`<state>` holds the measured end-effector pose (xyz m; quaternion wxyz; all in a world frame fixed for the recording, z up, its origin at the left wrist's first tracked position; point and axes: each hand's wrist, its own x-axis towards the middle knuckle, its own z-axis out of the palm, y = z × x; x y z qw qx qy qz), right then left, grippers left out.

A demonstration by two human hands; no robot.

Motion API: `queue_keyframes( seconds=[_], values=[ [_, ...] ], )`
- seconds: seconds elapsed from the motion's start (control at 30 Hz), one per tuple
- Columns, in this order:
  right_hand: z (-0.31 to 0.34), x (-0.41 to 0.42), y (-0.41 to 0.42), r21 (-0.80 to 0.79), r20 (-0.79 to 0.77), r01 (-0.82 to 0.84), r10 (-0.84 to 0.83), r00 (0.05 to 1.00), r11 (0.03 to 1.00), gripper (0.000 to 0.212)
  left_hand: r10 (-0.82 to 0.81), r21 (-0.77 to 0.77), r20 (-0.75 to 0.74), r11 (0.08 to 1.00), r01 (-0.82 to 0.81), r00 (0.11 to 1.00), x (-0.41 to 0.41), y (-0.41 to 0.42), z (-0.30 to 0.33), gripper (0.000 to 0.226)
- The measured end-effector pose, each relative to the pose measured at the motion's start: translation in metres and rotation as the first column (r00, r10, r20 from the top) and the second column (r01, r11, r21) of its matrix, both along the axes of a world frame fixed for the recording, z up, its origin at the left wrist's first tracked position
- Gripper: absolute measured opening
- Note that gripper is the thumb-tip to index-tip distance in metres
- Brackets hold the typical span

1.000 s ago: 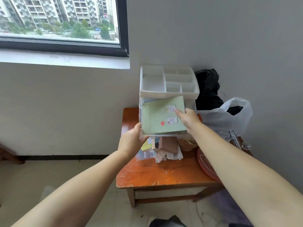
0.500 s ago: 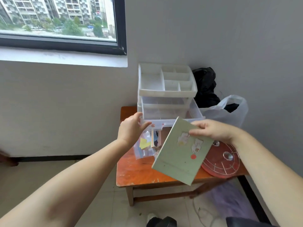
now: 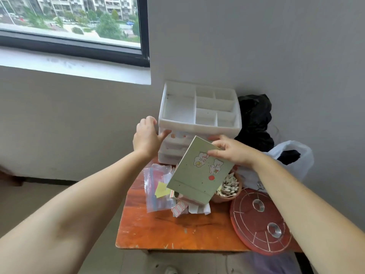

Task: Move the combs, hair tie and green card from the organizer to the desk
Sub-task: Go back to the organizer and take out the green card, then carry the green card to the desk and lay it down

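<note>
My right hand (image 3: pixel 231 151) pinches the top right corner of the green card (image 3: pixel 197 173), which has cartoon stickers and a red dot. The card hangs tilted in the air in front of the white plastic organizer (image 3: pixel 199 125), above the orange wooden desk (image 3: pixel 177 230). My left hand (image 3: pixel 147 136) rests against the organizer's left front corner, thumb on a drawer front; the drawers look pushed in. The divided top tray holds nothing I can see. No combs or hair tie are visible.
On the desk lie a zip bag with papers (image 3: pixel 158 188), loose label sheets (image 3: pixel 179 208), a round bowl of small clips (image 3: pixel 229 188) and a red disc with wire springs (image 3: pixel 260 224). A black bag (image 3: pixel 254 119) and white plastic bag (image 3: pixel 296 157) sit right of the organizer.
The card came out of the open drawer in my right hand and now hangs lower, in front of the organizer. The drawer has gone from pulled out to pushed in under my left hand.
</note>
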<state>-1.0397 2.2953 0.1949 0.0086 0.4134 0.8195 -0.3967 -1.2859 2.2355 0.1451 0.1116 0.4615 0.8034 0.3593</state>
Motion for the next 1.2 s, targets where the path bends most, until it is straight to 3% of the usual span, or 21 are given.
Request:
queue_keyframes(
  seconds=[0.13,0.23,0.3,0.37,0.47,0.57,0.7,0.83,0.97,1.2],
  values=[
    [-0.002,-0.007,0.007,-0.2,-0.166,-0.029,-0.004,0.986,0.979,0.024,-0.046,-0.01,0.113,0.999,0.048,0.993,-0.006,-0.01,-0.01,0.036],
    [-0.001,-0.034,0.005,-0.232,-0.339,-0.051,-0.032,0.94,0.971,0.018,0.103,-0.051,0.346,0.995,-0.092,0.932,-0.022,-0.039,-0.022,0.038],
    [-0.002,-0.069,-0.006,-0.215,-0.473,-0.052,-0.057,0.879,0.975,0.015,0.3,-0.064,0.663,0.936,-0.347,0.686,-0.039,-0.078,-0.032,0.044],
    [-0.011,-0.11,-0.028,-0.314,-0.608,-0.028,-0.178,0.774,0.949,0.014,0.366,-0.16,0.844,0.87,-0.467,0.393,-0.052,-0.129,-0.046,0.041],
    [-0.034,-0.169,-0.082,-0.539,-0.629,-0.103,-0.318,0.709,0.836,0.013,0.201,-0.1,0.953,0.915,-0.391,0.225,-0.048,-0.2,-0.053,0.028],
    [-0.057,-0.208,-0.15,-0.667,-0.554,-0.231,-0.263,0.79,0.709,0.017,-0.016,0.067,0.996,0.809,-0.583,0.093,-0.046,-0.261,-0.05,0.02],
    [-0.078,-0.232,-0.242,-0.734,-0.431,-0.363,0.02,0.902,0.574,0.019,-0.051,0.099,0.995,0.542,-0.834,0.085,-0.042,-0.372,-0.053,0.024],
    [-0.083,-0.251,-0.323,-0.795,-0.31,-0.423,0.308,0.9,0.435,0.02,0.064,0.084,0.991,0.404,-0.911,0.119,-0.026,-0.491,-0.053,0.022],
    [-0.076,-0.277,-0.446,-0.703,-0.361,-0.58,0.496,0.79,0.412,0.02,0.2,0.061,0.972,0.29,-0.955,0.123,0.006,-0.635,-0.049,0.019],
    [-0.08,-0.281,-0.689,-0.673,-0.284,-0.697,0.784,0.552,0.247,0.012,0.327,-0.015,0.945,-0.002,-1.0,-0.015,0.086,-0.854,-0.041,0.012]
  ],
)
